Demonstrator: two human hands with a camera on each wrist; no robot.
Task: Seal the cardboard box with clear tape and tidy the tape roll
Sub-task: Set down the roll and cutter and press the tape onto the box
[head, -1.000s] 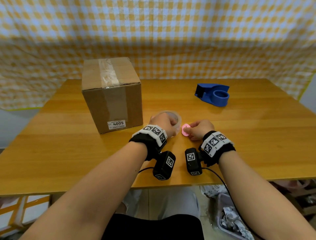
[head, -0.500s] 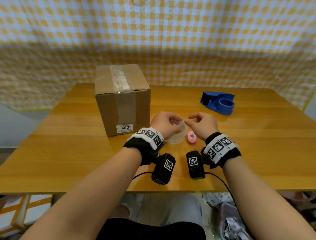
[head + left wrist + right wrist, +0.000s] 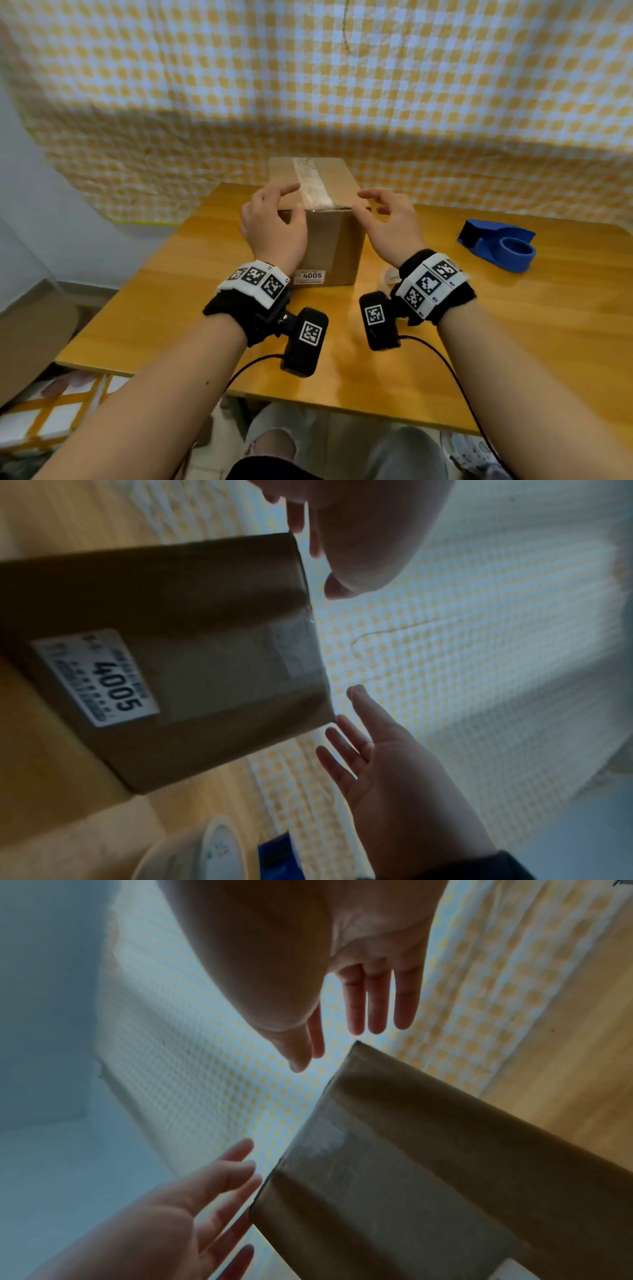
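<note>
The cardboard box point(image 3: 329, 246) stands upright on the wooden table point(image 3: 513, 325), with a "4005" label on its front and a strip of clear tape point(image 3: 313, 185) along its top. My left hand point(image 3: 291, 202) hovers open at the box's top front left corner. My right hand point(image 3: 363, 204) hovers open at the top front right corner. In the wrist views the fingers point(image 3: 377, 1001) are spread, a small gap from the box point(image 3: 171, 656). The clear tape roll point(image 3: 212, 850) lies on the table, mostly hidden behind my right wrist point(image 3: 388, 277).
A blue tape dispenser point(image 3: 500, 246) sits on the table at the right. A yellow checked cloth point(image 3: 342, 85) hangs behind the table. A bin with crumpled paper stands on the floor below the table's front right edge.
Both hands let go of the tape roll and the small pink item, then rose to the box's top front edge. The pink item is out of sight now.
</note>
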